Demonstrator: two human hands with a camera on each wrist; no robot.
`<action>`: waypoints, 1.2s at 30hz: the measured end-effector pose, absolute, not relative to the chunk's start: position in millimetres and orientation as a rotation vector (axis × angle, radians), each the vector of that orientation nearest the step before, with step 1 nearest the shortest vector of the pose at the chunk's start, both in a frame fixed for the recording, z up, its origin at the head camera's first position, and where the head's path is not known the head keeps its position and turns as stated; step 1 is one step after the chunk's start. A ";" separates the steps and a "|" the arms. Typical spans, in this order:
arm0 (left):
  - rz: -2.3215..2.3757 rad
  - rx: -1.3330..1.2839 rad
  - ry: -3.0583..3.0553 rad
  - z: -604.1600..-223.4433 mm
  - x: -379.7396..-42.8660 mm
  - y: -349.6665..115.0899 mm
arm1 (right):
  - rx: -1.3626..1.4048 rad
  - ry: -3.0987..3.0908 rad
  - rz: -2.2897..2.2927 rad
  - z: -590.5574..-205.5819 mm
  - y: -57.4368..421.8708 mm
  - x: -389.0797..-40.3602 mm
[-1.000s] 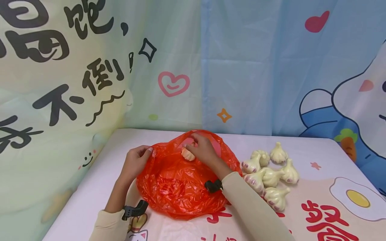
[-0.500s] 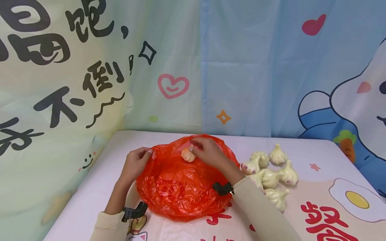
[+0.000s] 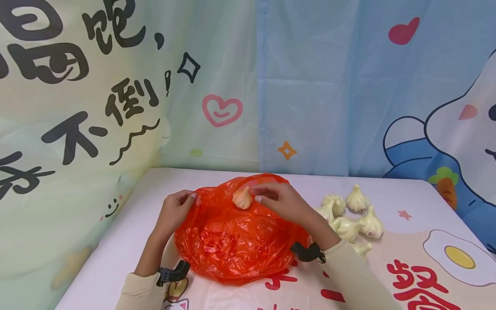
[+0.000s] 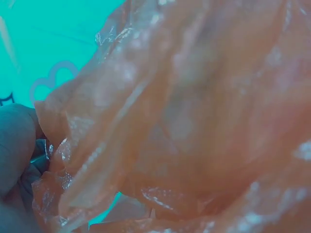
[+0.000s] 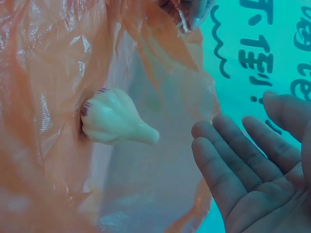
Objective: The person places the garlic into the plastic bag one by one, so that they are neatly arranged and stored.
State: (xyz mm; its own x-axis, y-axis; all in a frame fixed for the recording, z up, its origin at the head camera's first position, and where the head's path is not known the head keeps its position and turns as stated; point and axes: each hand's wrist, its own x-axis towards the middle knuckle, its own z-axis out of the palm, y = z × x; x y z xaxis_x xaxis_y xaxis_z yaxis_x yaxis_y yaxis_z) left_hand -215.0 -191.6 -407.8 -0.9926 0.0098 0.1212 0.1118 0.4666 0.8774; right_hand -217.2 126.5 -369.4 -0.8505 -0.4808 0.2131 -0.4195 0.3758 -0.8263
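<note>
A crinkled red plastic bag [image 3: 232, 241] lies mid-table with its mouth spread. My left hand [image 3: 176, 211] pinches the left side of its rim; in the left wrist view the fingers [image 4: 17, 150] are partly hidden by the thin plastic [image 4: 146, 121]. One garlic bulb [image 3: 242, 198] sits at the bag's mouth, neck upward in the head view. Just right of it is my right hand [image 3: 280, 200], holding nothing. The right wrist view has this hand [image 5: 257, 170] with loosely extended fingers, apart from the garlic bulb [image 5: 116, 119].
Several more garlic bulbs [image 3: 350, 228] are grouped on the table right of the bag, some partly behind my right forearm [image 3: 321, 230]. The table [image 3: 410, 193] has a printed cover. A printed curtain [image 3: 306, 94] hangs behind it.
My right hand has let go of the garlic bulb and drawn back to the right. The bulb stays at the bag's mouth. My left hand keeps its pinch on the rim.
</note>
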 end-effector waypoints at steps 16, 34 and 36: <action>-1.583 -0.104 -2.598 -410.5 -215.8 -193.2 | -0.699 2.506 -1.491 -372.1 162.2 -185.0; -1.581 -0.116 -2.608 -409.0 -215.1 -190.1 | -0.713 2.639 -1.489 -371.0 235.5 -143.3; -1.573 -0.114 -2.607 -408.4 -214.5 -189.4 | -0.722 2.655 -1.497 -371.6 241.4 -138.4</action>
